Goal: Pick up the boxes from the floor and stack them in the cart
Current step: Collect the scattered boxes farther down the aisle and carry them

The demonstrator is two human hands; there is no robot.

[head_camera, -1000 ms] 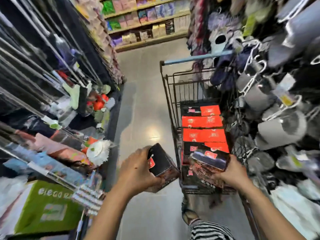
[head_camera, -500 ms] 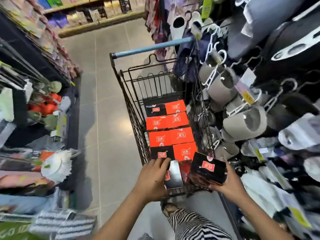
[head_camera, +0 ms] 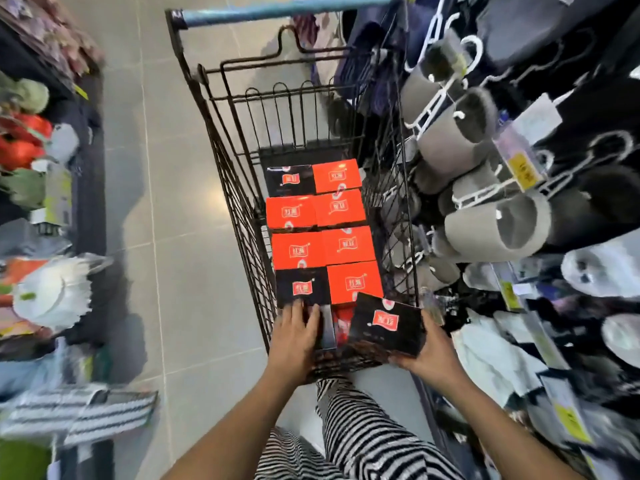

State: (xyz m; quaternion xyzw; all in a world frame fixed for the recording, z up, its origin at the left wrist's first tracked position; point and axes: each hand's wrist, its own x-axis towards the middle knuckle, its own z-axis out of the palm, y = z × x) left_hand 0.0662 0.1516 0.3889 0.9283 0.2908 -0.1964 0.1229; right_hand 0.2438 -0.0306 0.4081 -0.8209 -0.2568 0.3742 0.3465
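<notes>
Two hands [head_camera: 293, 336] wedge boxes [head_camera: 386, 323] against the cart [head_camera: 239, 188] near rim.

A black wire shopping cart [head_camera: 221, 143] with a blue handle bar [head_camera: 287, 8] stands on a grey tiled floor [head_camera: 173, 202]. Inside lie flat red and black cardboard boxes [head_camera: 322, 230], packed touching in two columns.
</notes>
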